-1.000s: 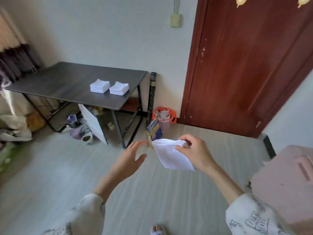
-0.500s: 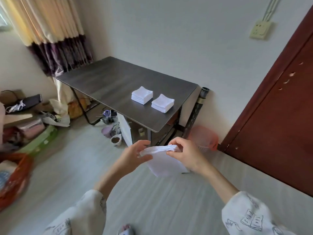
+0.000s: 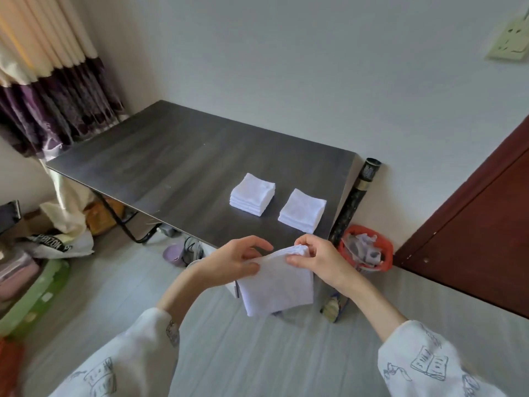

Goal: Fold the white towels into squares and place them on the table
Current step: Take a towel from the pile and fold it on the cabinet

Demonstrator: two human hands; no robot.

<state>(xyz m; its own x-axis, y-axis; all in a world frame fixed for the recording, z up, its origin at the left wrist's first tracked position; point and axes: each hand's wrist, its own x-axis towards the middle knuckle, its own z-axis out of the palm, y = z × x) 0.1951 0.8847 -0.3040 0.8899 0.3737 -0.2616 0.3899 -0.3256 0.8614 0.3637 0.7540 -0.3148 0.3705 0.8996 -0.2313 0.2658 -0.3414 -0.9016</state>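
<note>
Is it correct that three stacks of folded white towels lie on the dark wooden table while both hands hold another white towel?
No. The head view shows two stacks on the dark wooden table, not three. Both hands do hold another white towel.

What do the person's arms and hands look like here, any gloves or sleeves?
No gloves: left hand and right hand are bare. Both arms wear loose white sleeves, left sleeve and right sleeve, printed with dark line drawings, open books among them. No visible rings or watch.
</note>
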